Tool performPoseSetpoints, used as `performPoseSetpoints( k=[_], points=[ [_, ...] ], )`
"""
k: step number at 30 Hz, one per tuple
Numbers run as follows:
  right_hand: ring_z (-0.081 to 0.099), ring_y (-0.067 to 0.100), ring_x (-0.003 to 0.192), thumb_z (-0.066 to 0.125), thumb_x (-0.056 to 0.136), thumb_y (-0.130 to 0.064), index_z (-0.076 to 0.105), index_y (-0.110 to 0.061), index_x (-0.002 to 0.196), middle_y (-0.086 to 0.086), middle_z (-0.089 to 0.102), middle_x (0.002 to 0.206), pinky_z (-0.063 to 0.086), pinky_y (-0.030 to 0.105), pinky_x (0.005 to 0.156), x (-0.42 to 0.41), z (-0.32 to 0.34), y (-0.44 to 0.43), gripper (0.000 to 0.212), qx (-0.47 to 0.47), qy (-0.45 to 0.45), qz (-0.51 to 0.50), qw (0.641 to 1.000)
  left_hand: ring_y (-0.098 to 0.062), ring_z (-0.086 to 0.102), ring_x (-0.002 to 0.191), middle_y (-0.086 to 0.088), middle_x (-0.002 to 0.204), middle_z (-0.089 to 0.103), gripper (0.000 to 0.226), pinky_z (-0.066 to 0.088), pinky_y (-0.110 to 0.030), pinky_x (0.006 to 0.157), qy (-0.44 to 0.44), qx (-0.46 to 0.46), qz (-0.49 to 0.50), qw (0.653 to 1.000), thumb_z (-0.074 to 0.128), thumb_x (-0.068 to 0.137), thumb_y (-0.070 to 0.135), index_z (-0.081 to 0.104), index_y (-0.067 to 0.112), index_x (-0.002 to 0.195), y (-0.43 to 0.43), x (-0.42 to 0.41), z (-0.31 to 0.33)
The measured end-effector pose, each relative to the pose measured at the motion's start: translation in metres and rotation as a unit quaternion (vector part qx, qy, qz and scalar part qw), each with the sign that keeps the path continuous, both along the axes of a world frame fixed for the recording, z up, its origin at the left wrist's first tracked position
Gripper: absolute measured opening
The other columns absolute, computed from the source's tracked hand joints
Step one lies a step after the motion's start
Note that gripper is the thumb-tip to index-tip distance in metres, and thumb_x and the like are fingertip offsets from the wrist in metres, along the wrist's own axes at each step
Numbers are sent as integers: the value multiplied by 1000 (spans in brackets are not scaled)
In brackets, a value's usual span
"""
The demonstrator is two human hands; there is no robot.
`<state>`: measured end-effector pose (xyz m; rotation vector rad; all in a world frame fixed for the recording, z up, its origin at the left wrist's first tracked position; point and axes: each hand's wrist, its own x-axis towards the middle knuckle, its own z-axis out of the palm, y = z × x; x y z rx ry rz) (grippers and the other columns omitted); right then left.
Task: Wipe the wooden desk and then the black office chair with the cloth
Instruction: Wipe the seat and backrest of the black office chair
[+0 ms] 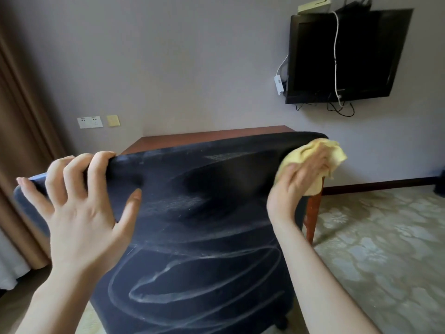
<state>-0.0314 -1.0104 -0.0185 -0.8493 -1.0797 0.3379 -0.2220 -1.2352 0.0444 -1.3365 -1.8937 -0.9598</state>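
Left hand [79, 201] grips the streaked black chair [192, 237] top, fingers curled; right hand [296, 182] clutches crumpled yellow cloth [320, 150].

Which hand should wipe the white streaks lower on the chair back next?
Right, probably. The right hand holds the yellow cloth against the chair, above the white streaks; the left hand has no cloth, its fingers curled over the top edge.

A black television [342, 56] hangs at two o'clock, wall sockets [89, 122] at nine, a brown curtain [21, 116] beside them, patterned carpet [373, 249] at four.
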Motion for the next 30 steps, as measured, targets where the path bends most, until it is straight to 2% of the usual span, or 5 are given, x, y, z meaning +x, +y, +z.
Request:
performPoseSetpoints(
  k=[3,7,14,21,30],
  points=[
    [1,16,147,15,101,-48,1,-28,152,-5,-3,160,6,45,119,23,22,18,57,-171,209,82,959,-39,29,126,-14,129,38,65,24,-73,99,6,-13,-2,1000,38,78,47,39,10,130,0,3,1],
    [4,13,146,19,102,-47,3,-32,152,-11,0,159,8,43,119,26,36,10,55,-186,235,130,945,-35,24,127,-11,128,35,70,19,-74,101,6,-24,-21,999,38,70,44,38,11,132,-2,3,2],
    [-16,14,145,15,96,-39,-9,-28,147,-4,-15,157,-9,44,118,-34,41,-46,58,-42,95,83,991,-35,23,130,-12,132,38,79,-2,-69,108,34,-54,-7,998,40,61,41,39,11,134,-6,3,1],
    [-14,18,142,25,98,-29,-4,-33,147,-3,-7,153,-12,41,116,-94,34,-103,57,97,-101,1,990,-37,27,129,-13,133,40,81,0,-70,107,46,-60,-4,997,54,56,29,40,11,134,-9,2,3],
    [36,19,131,46,98,-39,37,-37,137,-12,46,142,9,39,116,-101,43,-107,40,378,-391,-116,831,-32,28,129,-7,131,40,81,1,-66,108,62,-47,-14,997,36,59,40,38,15,136,-13,-8,1]
  ],
)
